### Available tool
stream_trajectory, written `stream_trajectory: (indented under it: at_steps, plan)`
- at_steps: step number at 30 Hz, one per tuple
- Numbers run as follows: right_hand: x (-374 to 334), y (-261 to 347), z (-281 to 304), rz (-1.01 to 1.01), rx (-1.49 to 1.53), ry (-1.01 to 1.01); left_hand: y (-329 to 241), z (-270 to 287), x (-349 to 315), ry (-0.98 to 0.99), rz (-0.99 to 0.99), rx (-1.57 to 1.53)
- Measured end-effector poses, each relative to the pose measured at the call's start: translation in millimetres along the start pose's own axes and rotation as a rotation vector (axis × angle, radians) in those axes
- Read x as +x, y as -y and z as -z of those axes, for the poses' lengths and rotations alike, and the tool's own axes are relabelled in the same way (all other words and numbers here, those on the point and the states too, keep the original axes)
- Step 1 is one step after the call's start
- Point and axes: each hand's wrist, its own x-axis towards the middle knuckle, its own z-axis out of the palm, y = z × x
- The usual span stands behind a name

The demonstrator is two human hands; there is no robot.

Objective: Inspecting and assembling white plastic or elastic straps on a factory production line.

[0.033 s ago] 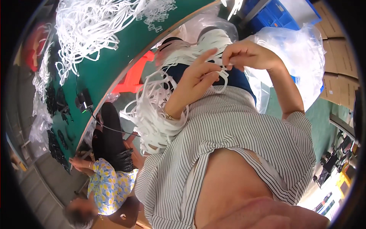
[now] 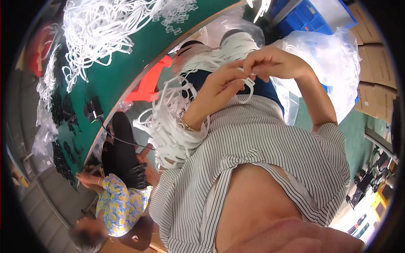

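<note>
Both arms (image 2: pixel 318 95) angle inward, left hand (image 2: pixel 216 89) and right hand (image 2: pixel 274 64) pinching a white cord (image 2: pixel 252 87), its loop curving beside their fingertips.

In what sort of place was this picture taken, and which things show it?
Probably a small factory or workshop: a large heap of white cords lies on a green table, a co-worker sits by its edge, and brown cardboard boxes are stacked at right.

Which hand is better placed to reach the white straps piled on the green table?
Probably the left hand: it is nearer the green table and its white straps, while the right hand is farther off. Both meet at a white loop.
</note>
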Motion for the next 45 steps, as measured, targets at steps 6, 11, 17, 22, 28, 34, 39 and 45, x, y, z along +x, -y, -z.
stream_trajectory:
  at_steps: [6,11,17,22,28,34,39,45]
  plan:
    - [-11,23,7,-0.031,0.072,0.038,0,19,-15,-0.113,-0.005,0.032]
    - [-14,21,-4,0.233,0.326,-0.013,-7,32,-23,-0.192,0.137,-0.210]
    - [19,5,-30,0.470,-0.064,-0.272,-20,29,-32,-0.280,0.041,-0.121]
    - [29,0,-43,-0.085,0.239,-0.180,-34,28,-40,-0.234,0.084,-0.226]
    - [41,-3,-52,-0.133,0.349,-0.075,-31,32,-47,-0.208,0.096,-0.242]
    - [51,-5,-54,-0.094,0.444,0.022,-29,37,-46,-0.103,0.119,-0.262]
    - [54,-9,-59,-0.072,0.206,-0.024,-16,35,-51,-0.194,0.133,-0.138]
    - [48,7,-73,0.358,-0.767,-0.384,-12,34,-50,-0.309,0.088,0.107]
